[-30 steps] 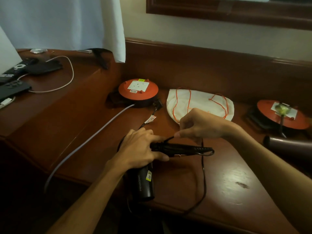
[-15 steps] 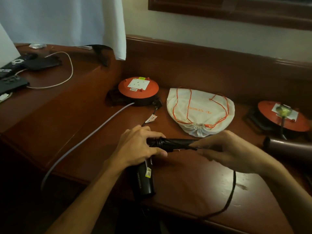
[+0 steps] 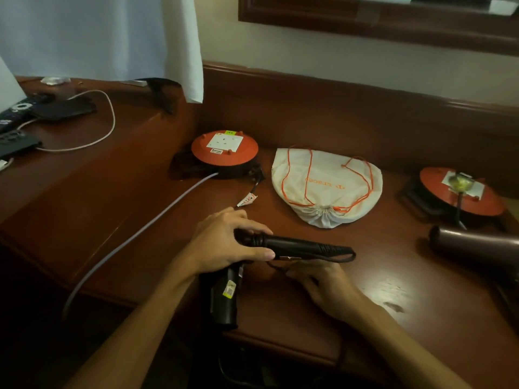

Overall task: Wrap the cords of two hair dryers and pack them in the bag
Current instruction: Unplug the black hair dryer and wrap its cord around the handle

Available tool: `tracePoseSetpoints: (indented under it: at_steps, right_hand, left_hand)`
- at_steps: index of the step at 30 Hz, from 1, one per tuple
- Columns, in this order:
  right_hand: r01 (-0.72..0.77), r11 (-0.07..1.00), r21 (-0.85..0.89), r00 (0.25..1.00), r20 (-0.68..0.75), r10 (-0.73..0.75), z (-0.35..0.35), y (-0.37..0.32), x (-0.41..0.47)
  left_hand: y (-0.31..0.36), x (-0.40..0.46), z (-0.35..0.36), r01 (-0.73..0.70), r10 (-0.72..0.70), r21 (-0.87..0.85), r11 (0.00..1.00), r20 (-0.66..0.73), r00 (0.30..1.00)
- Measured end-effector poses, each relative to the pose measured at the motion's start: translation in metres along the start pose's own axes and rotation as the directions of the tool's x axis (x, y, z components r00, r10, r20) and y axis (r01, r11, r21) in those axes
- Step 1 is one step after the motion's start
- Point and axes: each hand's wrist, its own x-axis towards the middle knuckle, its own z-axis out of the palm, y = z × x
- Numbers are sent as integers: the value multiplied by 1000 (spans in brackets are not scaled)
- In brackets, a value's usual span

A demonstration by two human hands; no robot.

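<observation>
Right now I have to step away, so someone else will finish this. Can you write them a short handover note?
Left hand grips the black hair dryer at its handle joint. Right hand is under the handle, guiding the cord; its grip is hidden.
A few turns sit on the handle; loose cord hangs off the desk edge.
Second hair dryer lies untouched at right.
White drawstring bag is cinched shut behind.
Left: finish wrapping, wrap the second, open the bag, pack both.

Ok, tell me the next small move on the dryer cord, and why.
Probably bring the right hand up over the black hair dryer's handle for another turn of the black cord. The left hand grips the dryer where handle meets barrel, a few coils sit there, and slack cord hangs off the brown wooden desk edge.
</observation>
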Motion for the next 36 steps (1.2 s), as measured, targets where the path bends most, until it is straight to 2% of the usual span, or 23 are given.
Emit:
tracePoseSetpoints:
  at_steps: [2,4,7,9,14,20,23,27,31,33,36]
  right_hand:
    - [-81,996,28,994,-66,82,2,3,5]
    - [-189,978,86,982,40,186,-5,6,18]
    - [-158,986,56,959,248,140,-20,8,44]
    - [-200,977,73,922,352,162,-30,8,59]
    - [-287,950,121,847,495,193,-45,2,83]
    - [-487,826,282,735,643,214,-67,-13,87]
    - [-474,824,310,743,644,185,-79,-22,83]
    - [-413,822,392,759,647,73,-94,-29,78]
    - [-348,894,284,719,693,60,-102,-37,75]
    - [-325,919,222,748,655,106,-106,-36,79]
    - [-309,934,178,834,523,176,-112,-25,84]
  left_hand:
    - [-7,-7,-1,-36,36,-98,995,3,999]
    - [-6,-12,0,-67,71,-80,995,51,996]
    - [0,-16,2,-106,103,32,994,99,990]
    - [5,-17,5,-115,103,97,989,127,987]
    - [19,-12,11,-75,46,234,969,128,991]
    - [31,-5,13,-111,-1,407,907,265,964]
    - [26,-2,6,-141,19,361,922,320,947]
    - [15,0,1,-155,68,282,947,296,953]
    - [13,-1,3,-147,84,234,961,258,963]
    - [11,-2,5,-140,94,214,967,212,973]
    - [8,-5,4,-115,87,169,979,160,983]
